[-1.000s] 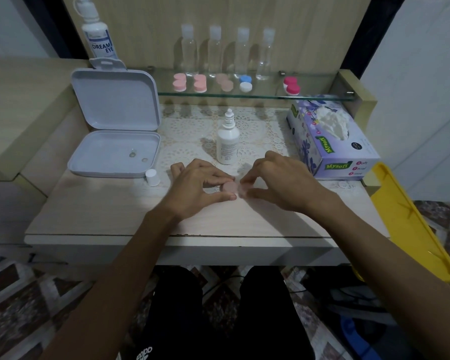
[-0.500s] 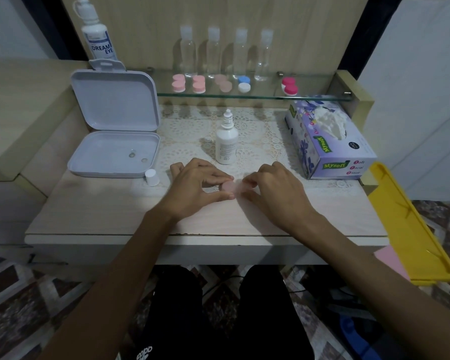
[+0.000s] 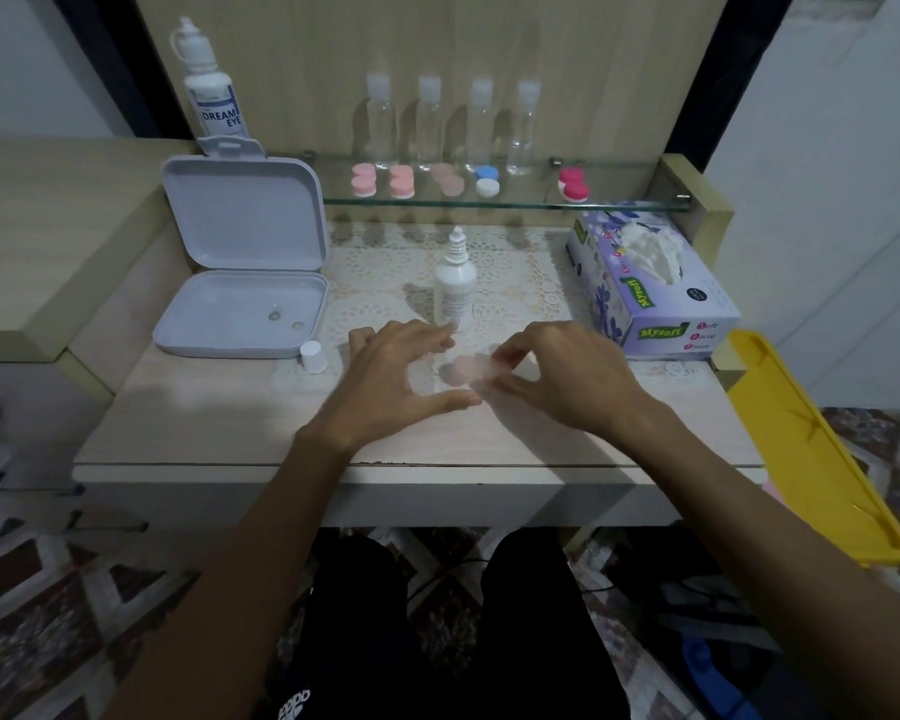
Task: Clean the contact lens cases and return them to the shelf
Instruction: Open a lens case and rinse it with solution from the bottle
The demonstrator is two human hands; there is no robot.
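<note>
Head view: left hand [image 3: 396, 379] has let go of the pink lens case [image 3: 466, 370], fingers spread open; right hand [image 3: 557, 379] pinches it from 3 o'clock, blurred. Likely uncapping. Case low over counter [image 3: 204, 413], between both grips, 6 o'clock of dropper bottle [image 3: 454, 283].
</note>
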